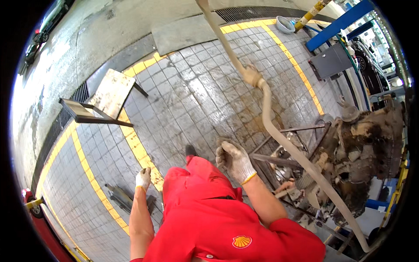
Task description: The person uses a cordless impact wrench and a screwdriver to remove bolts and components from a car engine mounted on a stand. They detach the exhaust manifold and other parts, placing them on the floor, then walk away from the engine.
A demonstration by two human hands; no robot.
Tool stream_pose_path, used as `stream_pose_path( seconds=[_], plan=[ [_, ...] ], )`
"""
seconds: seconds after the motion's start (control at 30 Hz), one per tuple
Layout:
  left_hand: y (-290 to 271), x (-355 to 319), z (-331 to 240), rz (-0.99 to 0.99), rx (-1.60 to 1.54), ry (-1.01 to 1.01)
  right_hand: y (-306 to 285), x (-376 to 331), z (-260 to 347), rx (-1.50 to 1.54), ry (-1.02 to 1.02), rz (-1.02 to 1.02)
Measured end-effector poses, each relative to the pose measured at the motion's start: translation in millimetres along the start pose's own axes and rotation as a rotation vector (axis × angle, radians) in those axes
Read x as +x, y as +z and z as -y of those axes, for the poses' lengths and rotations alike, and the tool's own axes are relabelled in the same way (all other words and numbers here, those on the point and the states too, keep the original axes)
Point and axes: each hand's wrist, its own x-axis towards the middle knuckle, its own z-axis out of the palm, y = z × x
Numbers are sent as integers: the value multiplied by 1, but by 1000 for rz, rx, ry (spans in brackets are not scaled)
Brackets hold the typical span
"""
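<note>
My left hand (143, 178), in a pale work glove, hangs low beside my red trousers, over the tiled floor. Its fingers are curled in, and nothing shows in them. In front of my right hip is my right hand (234, 160), in a soiled white glove with a yellow cuff edge. Those fingers are bent closed, with a small dark edge at their tips that is too unclear to name. A dirty engine block (364, 153) sits to the right of that hand, by a metal frame (279, 160). Between them and my view runs a long beige hose or pipe (301, 159) with a thick joint.
A worn wooden chair (112, 94) lies ahead on the left. Dark metal parts (120, 196) rest on the floor near my left hand. Farther off are a grey basin (285, 25), a striped post (310, 15), a blue lift beam (338, 26) and a grey cabinet (331, 62).
</note>
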Motion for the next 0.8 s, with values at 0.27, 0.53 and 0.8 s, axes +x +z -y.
stream_pose_path(
  seconds=[0.27,0.53,0.8],
  plan=[
    [-62,98,25,22,-300,-143,94,81,28,-36,42,-88],
    [-121,250,-46,261,-242,-252,142,191,51,-12,-102,-331],
    [-174,409,-294,389,-160,7,159,229,60,274,-206,-581]
  ],
)
